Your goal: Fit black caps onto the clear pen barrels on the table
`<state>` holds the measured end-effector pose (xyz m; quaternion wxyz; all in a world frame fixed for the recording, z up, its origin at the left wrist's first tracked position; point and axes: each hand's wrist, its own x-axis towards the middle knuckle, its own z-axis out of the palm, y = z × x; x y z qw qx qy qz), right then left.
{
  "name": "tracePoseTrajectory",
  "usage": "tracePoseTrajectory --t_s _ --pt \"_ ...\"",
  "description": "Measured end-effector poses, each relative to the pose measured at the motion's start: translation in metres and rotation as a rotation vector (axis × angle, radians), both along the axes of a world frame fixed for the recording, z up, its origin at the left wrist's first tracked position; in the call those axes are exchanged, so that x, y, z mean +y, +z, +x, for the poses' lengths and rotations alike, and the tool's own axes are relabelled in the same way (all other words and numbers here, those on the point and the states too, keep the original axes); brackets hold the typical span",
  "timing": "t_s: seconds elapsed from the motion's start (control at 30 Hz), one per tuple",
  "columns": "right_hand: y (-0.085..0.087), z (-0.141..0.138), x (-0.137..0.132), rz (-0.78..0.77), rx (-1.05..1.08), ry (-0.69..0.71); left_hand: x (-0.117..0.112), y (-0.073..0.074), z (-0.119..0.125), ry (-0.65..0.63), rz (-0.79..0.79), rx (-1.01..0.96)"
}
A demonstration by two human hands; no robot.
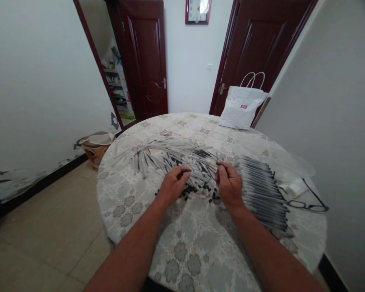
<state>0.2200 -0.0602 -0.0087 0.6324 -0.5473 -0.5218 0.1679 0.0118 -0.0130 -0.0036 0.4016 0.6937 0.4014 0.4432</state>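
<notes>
Head view: one round table (185, 243); one white bag (241, 107) far right; one loose pen pile (170, 156) mid-table, uncountable; one pen row (261, 190) right. Left hand (173, 184) curled on pile's near edge, grip unclear; right hand (230, 184) pinched narrow. One glasses (307, 205) right.

A single head-worn camera looks forward and down across a round table (130, 202), from close to its near edge. The forearms come in from the bottom corners, and the left hand (172, 184) and right hand (230, 185) lie just below the middle of the frame, near the lens. The wide lens bows the side walls outward. At top centre it takes in a wall clock (197, 10) between two dark red doors (146, 56), well beyond the table.
</notes>
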Motion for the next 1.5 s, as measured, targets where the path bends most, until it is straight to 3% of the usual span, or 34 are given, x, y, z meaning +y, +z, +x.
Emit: tracePoseTrajectory --t_s 0.17,0.27,0.57,0.9,0.97,1.17,1.27,1.4,1.5 --pt "0.000 -0.011 0.000 -0.075 0.206 0.063 0.017 0.002 -0.008 0.050 -0.395 -0.628" --pt "0.000 -0.017 -0.005 -0.073 0.169 0.093 0.019 0.002 -0.009 0.029 -0.509 -0.772" --pt "0.000 -0.019 -0.009 -0.056 0.112 0.072 0.018 0.003 -0.010 0.028 -0.575 -0.879" --pt "0.000 -0.021 -0.011 -0.056 0.071 0.146 0.018 0.001 -0.009 -0.009 -0.568 -0.828" --pt "-0.001 -0.020 -0.011 -0.069 -0.016 0.171 0.018 0.000 -0.009 -0.018 -0.558 -0.813" --pt "-0.003 -0.022 -0.009 -0.011 -0.549 0.211 0.023 -0.003 -0.009 0.049 -0.483 -0.851" --pt "-0.006 -0.027 -0.007 -0.036 -0.678 0.231 0.028 -0.006 -0.008 0.061 -0.477 -0.867" --pt "-0.006 -0.032 -0.007 -0.065 -0.681 0.246 0.030 -0.005 -0.006 0.073 -0.485 -0.894" --pt "-0.001 -0.035 -0.009 -0.093 -0.543 0.268 0.028 -0.003 -0.004 0.081 -0.485 -0.887"
